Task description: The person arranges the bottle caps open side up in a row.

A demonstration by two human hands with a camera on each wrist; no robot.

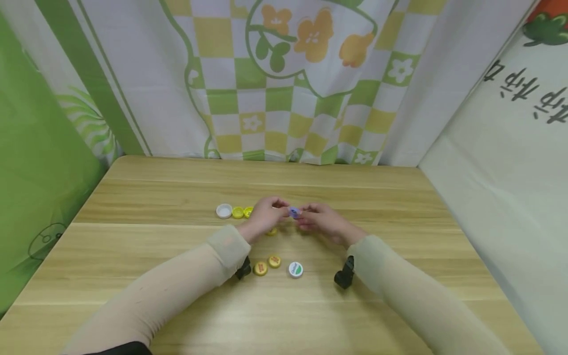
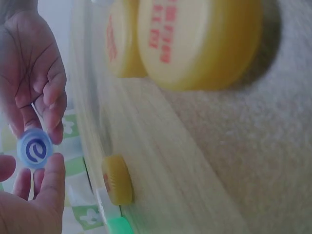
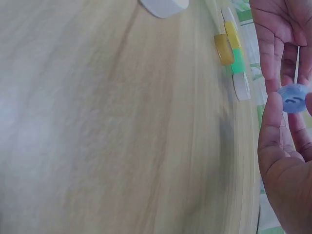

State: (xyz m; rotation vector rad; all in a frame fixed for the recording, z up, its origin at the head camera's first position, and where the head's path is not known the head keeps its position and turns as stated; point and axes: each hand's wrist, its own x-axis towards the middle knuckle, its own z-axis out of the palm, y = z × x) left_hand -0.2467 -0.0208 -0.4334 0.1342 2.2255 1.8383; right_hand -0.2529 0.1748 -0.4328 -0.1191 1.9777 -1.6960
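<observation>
A small translucent blue cap (image 1: 294, 212) is held above the table between the fingertips of my left hand (image 1: 268, 214) and right hand (image 1: 323, 221). The left wrist view shows the cap (image 2: 35, 148) upright, a dark curved mark on its face, pinched by my left hand (image 2: 36, 202) below and my right hand (image 2: 36, 68) above. In the right wrist view, the cap (image 3: 294, 98) is tilted, with my right hand (image 3: 287, 156) under it and my left hand (image 3: 282, 39) over it.
A row with a white cap (image 1: 224, 211), yellow caps (image 1: 238, 212) and a green cap (image 3: 238, 61) runs partly behind my left hand. Nearer lie yellow caps (image 1: 260, 268) and a white-and-green cap (image 1: 295, 269). Another yellow cap (image 2: 117, 180) sits beside the row. Curtains (image 1: 253, 88) hang behind.
</observation>
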